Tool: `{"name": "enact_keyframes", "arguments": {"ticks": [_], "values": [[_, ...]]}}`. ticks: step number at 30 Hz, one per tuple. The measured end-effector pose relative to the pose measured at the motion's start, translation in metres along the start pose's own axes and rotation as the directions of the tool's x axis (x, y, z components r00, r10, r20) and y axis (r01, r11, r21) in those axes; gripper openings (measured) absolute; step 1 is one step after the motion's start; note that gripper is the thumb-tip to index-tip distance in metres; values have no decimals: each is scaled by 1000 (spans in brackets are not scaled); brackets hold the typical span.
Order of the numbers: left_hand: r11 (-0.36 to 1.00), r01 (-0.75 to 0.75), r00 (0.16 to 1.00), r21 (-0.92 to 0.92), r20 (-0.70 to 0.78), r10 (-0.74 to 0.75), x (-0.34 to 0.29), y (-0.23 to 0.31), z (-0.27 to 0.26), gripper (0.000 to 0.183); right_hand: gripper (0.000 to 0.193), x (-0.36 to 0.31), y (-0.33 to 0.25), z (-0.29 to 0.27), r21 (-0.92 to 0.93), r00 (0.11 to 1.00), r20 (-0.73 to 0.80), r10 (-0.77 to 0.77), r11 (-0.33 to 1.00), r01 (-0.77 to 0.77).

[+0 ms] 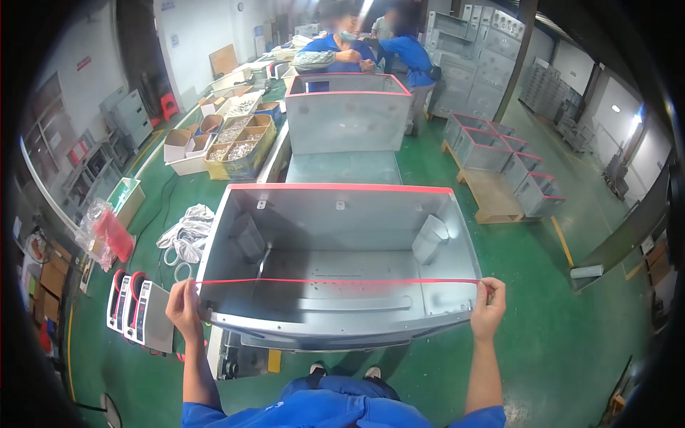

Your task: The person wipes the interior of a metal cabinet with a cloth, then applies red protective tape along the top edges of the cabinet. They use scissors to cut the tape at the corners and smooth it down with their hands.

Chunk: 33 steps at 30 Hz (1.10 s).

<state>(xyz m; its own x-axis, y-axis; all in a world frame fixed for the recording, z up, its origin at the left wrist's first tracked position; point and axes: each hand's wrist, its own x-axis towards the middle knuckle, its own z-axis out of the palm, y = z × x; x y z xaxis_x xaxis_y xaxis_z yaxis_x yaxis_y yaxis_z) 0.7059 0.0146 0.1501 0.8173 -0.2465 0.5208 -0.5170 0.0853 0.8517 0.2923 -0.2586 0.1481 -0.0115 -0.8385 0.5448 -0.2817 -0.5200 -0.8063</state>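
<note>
A strip of red tape (335, 281) is stretched straight across the open top of a grey metal box (342, 258), above its near part. My left hand (184, 308) pinches the strip's left end beside the box's left wall. At the other side, my right hand (489, 308) pinches the right end close to the near right corner. Red tape (342, 187) lies along the box's far rim, while the near rim (342, 327) shows bare metal. Inside the box are two angled metal brackets (430, 239) at the far corners.
Beyond stands another red-rimmed metal box (346, 118), with co-workers in blue (335, 53) behind it. Cartons of small parts (242, 146) and white cloth (189, 232) lie left. Tape dispensers (139, 310) sit lower left. A wooden pallet (492, 200) carries several red-rimmed boxes at right.
</note>
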Motion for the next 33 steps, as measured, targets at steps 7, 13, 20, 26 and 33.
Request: {"name": "enact_keyframes", "arguments": {"ticks": [7,13,20,26,33], "values": [[993,95,991,-73,-85,-101,-1,14,-4,15,5,13,6,-23,98,984,161,-71,994,56],[982,149,989,-120,-8,-150,-2,17,-16,8,9,26,-2,-37,265,938,336,81,948,-176],[970,182,982,-163,81,-171,1,24,-18,8,13,46,-7,-47,367,896,388,218,855,-367],[934,304,952,-187,109,-287,16,20,-16,7,7,52,0,-55,291,871,448,202,888,-356],[936,320,946,-146,111,-305,23,12,-27,9,9,63,-11,-56,188,803,510,308,871,-454]]}}
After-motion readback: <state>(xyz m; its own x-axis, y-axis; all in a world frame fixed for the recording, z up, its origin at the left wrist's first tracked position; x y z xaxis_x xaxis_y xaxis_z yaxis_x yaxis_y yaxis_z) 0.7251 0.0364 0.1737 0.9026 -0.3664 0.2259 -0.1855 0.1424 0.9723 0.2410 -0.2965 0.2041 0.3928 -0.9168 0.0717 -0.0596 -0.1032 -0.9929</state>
